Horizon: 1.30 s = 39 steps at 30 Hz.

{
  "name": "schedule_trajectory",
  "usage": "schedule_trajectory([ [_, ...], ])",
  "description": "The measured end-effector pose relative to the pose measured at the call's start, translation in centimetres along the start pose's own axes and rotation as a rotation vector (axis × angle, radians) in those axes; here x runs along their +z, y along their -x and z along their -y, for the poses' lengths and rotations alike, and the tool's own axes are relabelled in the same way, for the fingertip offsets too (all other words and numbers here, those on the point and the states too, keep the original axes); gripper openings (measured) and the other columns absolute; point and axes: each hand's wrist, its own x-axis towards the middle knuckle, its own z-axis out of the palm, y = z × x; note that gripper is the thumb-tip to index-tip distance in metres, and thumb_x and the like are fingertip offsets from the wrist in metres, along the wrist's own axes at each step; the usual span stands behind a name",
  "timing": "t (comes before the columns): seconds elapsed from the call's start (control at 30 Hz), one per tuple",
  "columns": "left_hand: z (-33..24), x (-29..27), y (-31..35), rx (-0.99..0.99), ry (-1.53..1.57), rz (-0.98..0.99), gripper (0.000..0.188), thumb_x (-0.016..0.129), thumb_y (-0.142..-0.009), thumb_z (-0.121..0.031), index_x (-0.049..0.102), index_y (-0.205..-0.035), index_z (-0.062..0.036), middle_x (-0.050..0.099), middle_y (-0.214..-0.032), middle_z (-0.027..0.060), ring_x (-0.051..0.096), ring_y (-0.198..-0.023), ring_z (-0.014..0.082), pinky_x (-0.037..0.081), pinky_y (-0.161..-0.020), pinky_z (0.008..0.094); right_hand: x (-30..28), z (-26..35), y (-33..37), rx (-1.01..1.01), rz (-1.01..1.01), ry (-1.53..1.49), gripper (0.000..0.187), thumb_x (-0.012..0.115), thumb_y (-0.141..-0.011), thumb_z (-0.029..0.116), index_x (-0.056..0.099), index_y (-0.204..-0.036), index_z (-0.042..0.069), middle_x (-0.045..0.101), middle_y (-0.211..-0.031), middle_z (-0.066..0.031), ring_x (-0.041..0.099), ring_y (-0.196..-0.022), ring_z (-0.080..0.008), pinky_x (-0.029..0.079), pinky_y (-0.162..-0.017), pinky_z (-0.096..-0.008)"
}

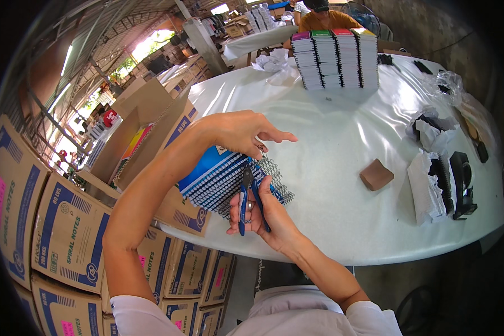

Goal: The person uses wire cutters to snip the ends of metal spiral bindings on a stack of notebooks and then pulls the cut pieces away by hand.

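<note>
A stack of blue-covered spiral notebooks [205,165] lies at the table's near left edge, their coils [221,182] side by side. Loose coil ends [277,182] stick out past the stack on the right. My right hand [271,215] is wrapped round blue-handled cutting pliers [247,179], whose jaws point away from me among the coil ends. Over the far side of the stack arches my left hand [243,131], index finger stretched to the right. Its thumb and other fingers bend together at the coil ends; what lies between them is too small to make out.
A brown block [376,175] sits right of the stack. Tall piles of spiral notebooks [336,61] stand at the back, with a person [327,21] behind. Crumpled paper [431,131] and a black tape dispenser [462,187] lie far right. Cartons [67,229] crowd the left, one open [145,120].
</note>
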Motion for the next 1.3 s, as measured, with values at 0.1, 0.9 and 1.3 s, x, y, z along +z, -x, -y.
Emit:
schedule_trajectory([
  [0.1,-0.2,0.0,0.0,-0.013,-0.001,0.008,0.079,0.064,-0.075,0.011,0.047,-0.140,-0.0310,0.058,-0.129,0.0207,0.064,-0.108,0.0277,0.054,-0.095,0.0358,-0.7,0.0,-0.3,-0.014,0.008,-0.015,0.077,0.020,-0.092,0.070,0.057,-0.094,0.001,0.061,-0.074,-0.0110,0.063,-0.067,-0.0232,0.057,-0.071,-0.0437],
  [0.9,-0.1,0.3,-0.4,-0.013,-0.083,0.033,0.079,0.066,-0.074,0.008,0.046,-0.141,-0.0297,0.058,-0.129,0.0191,0.063,-0.110,0.0293,0.054,-0.094,0.0363,0.3,0.8,0.0,-0.001,-0.026,-0.042,0.074,0.020,-0.095,0.066,0.056,-0.095,0.001,0.060,-0.073,-0.0121,0.063,-0.062,-0.0239,0.058,-0.070,-0.0450],
  [1.3,-1.7,0.6,-1.2,-0.047,-0.267,0.106,0.078,0.071,-0.072,0.003,0.048,-0.140,-0.0271,0.065,-0.118,0.0180,0.067,-0.102,0.0305,0.054,-0.088,0.0377,0.0,-0.6,0.5,-0.001,-0.026,0.001,0.073,0.022,-0.094,0.068,0.056,-0.092,0.003,0.057,-0.069,-0.0078,0.058,-0.061,-0.0194,0.054,-0.062,-0.0370],
])
